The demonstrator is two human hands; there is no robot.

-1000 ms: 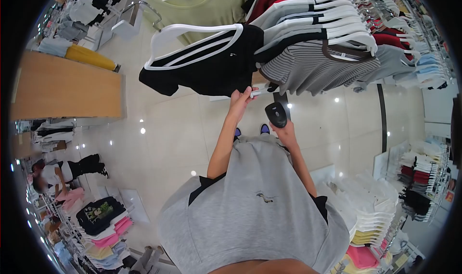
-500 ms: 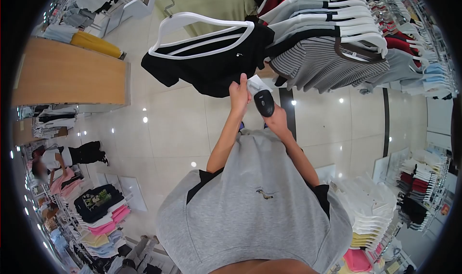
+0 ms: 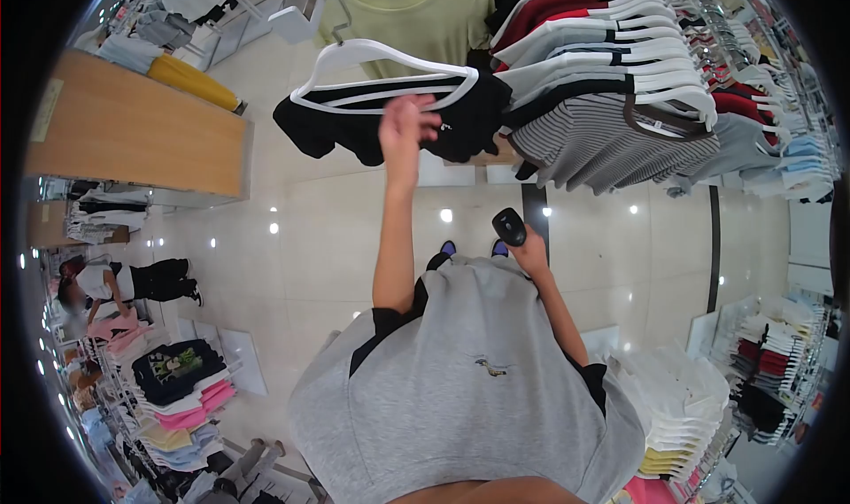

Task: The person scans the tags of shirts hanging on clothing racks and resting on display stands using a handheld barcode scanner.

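Observation:
A black T-shirt hangs on a white hanger at the front end of the rack. My left hand is raised in front of its neckline, fingers apart and holding nothing, overlapping the shirt and the hanger's lower bar. In my right hand is a black handheld barcode scanner, lower down and close to my body, away from the clothes. A small white mark shows on the shirt's chest.
Beside the black shirt hang a grey striped shirt and several others on white hangers. Behind is a light green shirt. A wooden counter stands left. A person is at the far-left racks; white clothes hang at lower right.
My left hand has let go of the white tag and risen to the shirt's neckline. My right hand has drawn the scanner back, down and to the right.

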